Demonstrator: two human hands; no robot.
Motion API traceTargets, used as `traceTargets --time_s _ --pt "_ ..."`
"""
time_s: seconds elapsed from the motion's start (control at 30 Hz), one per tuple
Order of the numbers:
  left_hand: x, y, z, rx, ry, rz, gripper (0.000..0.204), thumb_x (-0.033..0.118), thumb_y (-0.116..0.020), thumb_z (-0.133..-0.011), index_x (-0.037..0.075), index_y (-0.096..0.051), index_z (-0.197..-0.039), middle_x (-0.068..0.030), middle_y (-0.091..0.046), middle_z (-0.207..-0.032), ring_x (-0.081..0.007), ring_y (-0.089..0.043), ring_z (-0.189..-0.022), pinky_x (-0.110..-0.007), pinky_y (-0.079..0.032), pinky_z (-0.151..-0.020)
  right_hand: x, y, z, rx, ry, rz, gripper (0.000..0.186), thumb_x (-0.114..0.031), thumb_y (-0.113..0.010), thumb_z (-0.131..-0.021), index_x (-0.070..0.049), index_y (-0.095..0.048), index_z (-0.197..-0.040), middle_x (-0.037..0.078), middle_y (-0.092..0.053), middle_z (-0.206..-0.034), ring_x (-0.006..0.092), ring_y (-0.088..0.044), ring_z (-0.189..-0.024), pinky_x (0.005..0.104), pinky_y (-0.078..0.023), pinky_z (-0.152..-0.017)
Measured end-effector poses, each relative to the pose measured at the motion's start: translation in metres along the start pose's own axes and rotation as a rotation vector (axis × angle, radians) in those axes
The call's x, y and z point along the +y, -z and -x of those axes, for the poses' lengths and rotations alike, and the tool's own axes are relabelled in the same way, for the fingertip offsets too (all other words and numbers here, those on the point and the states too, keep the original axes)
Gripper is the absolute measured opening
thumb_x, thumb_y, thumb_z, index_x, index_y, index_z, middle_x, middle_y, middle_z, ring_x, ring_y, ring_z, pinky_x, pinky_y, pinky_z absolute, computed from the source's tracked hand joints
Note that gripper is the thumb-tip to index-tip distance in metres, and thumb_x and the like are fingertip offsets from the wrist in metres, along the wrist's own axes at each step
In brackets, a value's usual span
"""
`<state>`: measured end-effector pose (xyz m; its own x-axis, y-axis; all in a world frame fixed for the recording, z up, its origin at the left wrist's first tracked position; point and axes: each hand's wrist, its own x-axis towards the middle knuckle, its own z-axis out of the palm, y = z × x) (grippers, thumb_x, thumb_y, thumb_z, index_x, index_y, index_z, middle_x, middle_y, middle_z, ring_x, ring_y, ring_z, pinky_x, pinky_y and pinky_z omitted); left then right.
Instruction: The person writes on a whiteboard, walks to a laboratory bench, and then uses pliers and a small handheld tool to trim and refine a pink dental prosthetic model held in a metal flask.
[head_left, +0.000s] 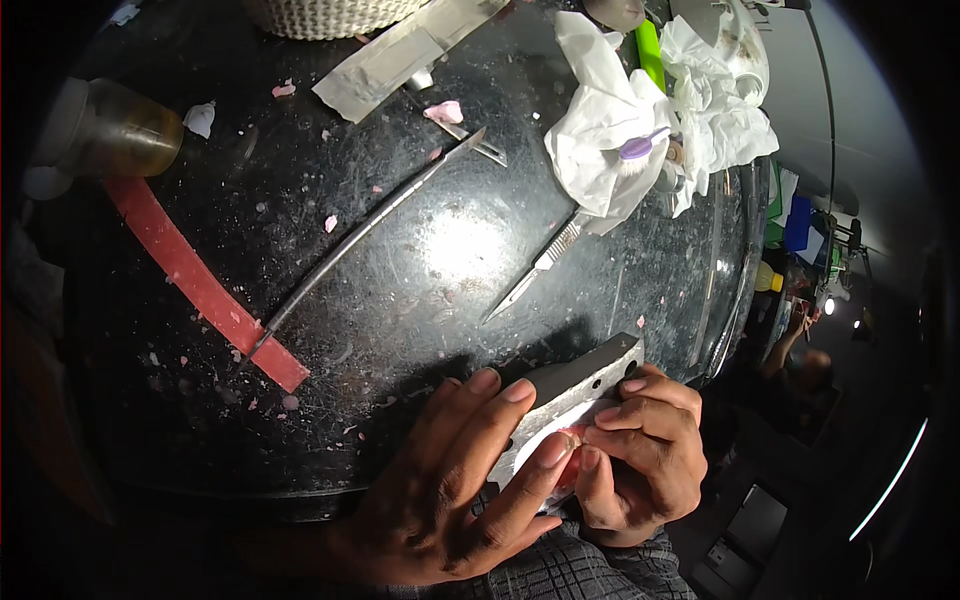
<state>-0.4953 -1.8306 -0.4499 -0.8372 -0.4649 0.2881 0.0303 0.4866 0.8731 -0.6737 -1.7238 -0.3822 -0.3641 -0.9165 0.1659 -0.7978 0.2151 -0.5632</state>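
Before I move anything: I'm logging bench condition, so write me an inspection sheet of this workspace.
Surface: black tabletop, scuffed, strewn with pink crumbs.
Job's things: grey block with holes; pink-red piece, mostly hidden.
Clutter: scalpel, thin metal tool, red strip, crumpled white tissues, jar.
Left hand: fingers on the block, thumb at the piece.
Right hand: fingertips at the piece, grip unclear.
Cables: dark line along the wall, perhaps a cord.
Surroundings: another person at right, lit lamp.

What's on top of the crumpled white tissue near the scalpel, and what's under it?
A purple item rests on the tissue. The scalpel appears to run under its lower edge, handle end hidden; anything else beneath is covered.
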Motion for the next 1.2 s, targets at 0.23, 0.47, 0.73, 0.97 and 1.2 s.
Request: traceTargets --time_s 0.23,0.47,0.73,0.97,1.2 --pt "0.002 0.001 0.000 -0.005 0.009 -0.002 0.103 0.045 -0.093 -0.078 0.003 -0.035 -0.152 -0.0323 -0.043 -0.144 -0.0434 -0.050 -0.134 -0.062 -0.052 -0.106 0.001 -0.001 -0.002 0.007 0.024 -0.037 0.020 -0.005 -0.088 -0.070 -0.006 -0.079 -0.087 0.009 -0.074 -0.098 0.0291 -0.068 -0.101 0.0513 -0.057 -0.095" --pt "0.002 -0.002 -0.006 0.041 0.010 0.064 0.104 0.036 -0.094 -0.077 0.002 -0.034 -0.155 -0.0350 -0.042 -0.147 -0.0492 -0.051 -0.133 -0.064 -0.051 -0.106 0.009 0.000 0.000 0.073 0.027 -0.121 0.026 -0.012 -0.085 -0.077 0.003 -0.074 -0.094 0.016 -0.073 -0.100 0.0334 -0.069 -0.101 0.0492 -0.059 -0.094" --pt "0.007 0.000 -0.005 0.008 0.002 -0.056 0.111 0.041 -0.096 -0.074 -0.005 -0.032 -0.152 -0.0384 -0.040 -0.148 -0.0506 -0.045 -0.139 -0.064 -0.040 -0.116 0.047 0.000 0.030 0.280 -0.013 -0.385 0.041 -0.020 -0.079 -0.087 0.012 -0.066 -0.110 0.029 -0.070 -0.110 0.0407 -0.070 -0.107 0.0492 -0.055 -0.098" --pt "0.019 0.009 -0.015 -0.095 0.053 -0.233 0.097 0.048 -0.088 -0.082 -0.005 -0.042 -0.150 -0.0338 -0.039 -0.155 -0.0472 -0.041 -0.146 -0.058 -0.036 -0.121 0.074 0.004 0.050 0.307 0.061 -0.381 0.037 -0.015 -0.077 -0.086 0.012 -0.065 -0.108 0.031 -0.070 -0.108 0.0406 -0.071 -0.101 0.0488 -0.058 -0.094" --pt "0.034 -0.004 -0.028 0.169 0.371 0.118 0.069 0.011 -0.079 -0.086 -0.011 -0.049 -0.144 -0.0272 -0.051 -0.145 -0.0332 -0.051 -0.139 -0.043 -0.036 -0.119 0.102 0.005 0.067 0.338 0.090 -0.372 0.035 -0.020 -0.071 -0.093 0.009 -0.063 -0.111 0.027 -0.069 -0.107 0.0400 -0.070 -0.101 0.0510 -0.060 -0.092"
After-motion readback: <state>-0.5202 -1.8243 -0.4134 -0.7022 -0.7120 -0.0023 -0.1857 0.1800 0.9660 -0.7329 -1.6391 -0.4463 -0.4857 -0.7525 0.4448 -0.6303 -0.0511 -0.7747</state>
